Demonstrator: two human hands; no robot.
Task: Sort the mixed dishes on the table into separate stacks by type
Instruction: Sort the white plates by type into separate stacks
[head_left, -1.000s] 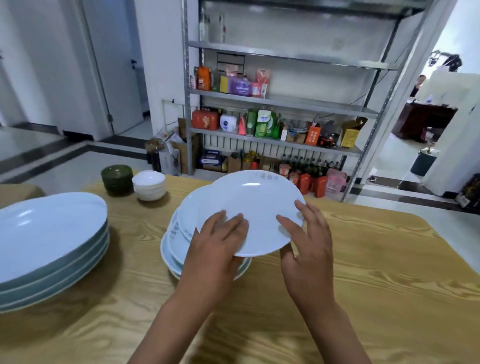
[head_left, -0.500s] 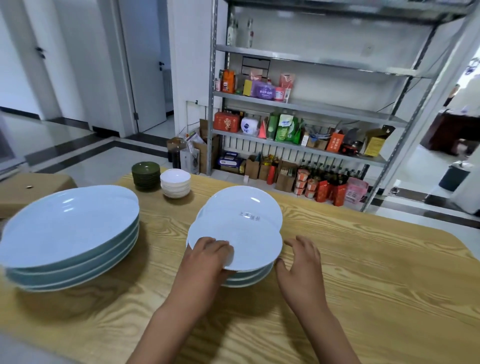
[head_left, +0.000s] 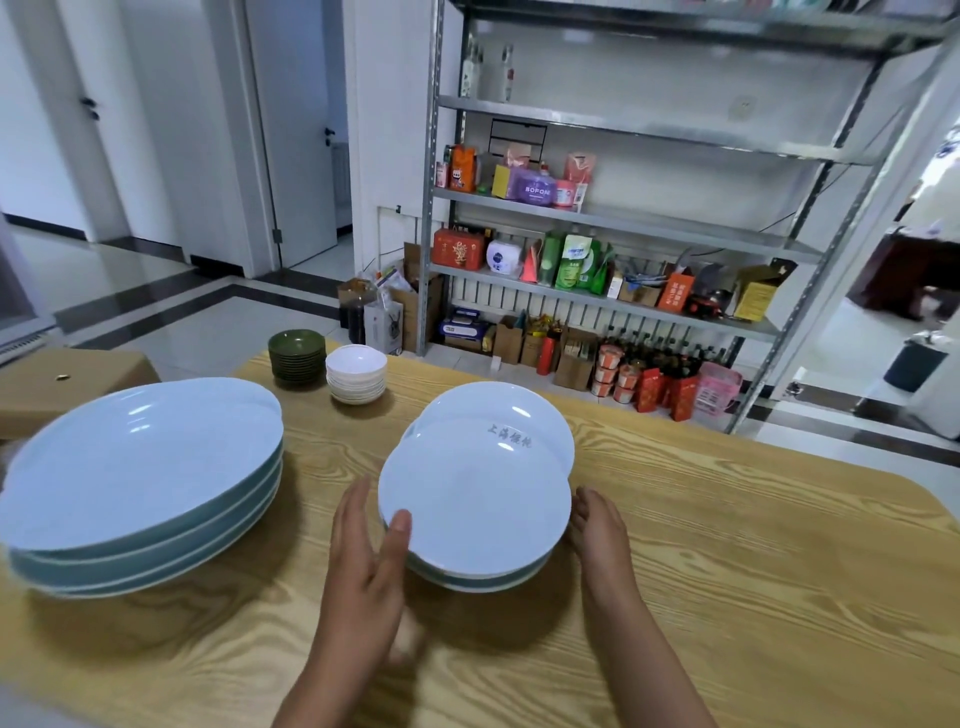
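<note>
A stack of medium pale-blue plates (head_left: 475, 499) sits in the middle of the wooden table (head_left: 727, 571); its top plate lies nearer to me, and the plate under it (head_left: 498, 410) juts out behind with printed characters on the rim. My left hand (head_left: 366, 561) is at the stack's left edge with fingers spread and the thumb on the top plate's rim. My right hand (head_left: 597, 530) rests against the right rim, fingers loose. A stack of large pale-blue plates (head_left: 140, 462) stands to the left. Dark green saucers (head_left: 296, 353) and small white bowls (head_left: 356, 374) are stacked at the back.
A metal shelf rack (head_left: 597, 218) full of packages and bottles stands behind the table's far edge. A cardboard box (head_left: 67, 384) sits off the table's left side. The large plate stack overhangs toward the table's near left edge.
The plate I held up with both hands has come down onto the medium stack. My left fingers have slid off its top to the side, and the view has shifted right.
</note>
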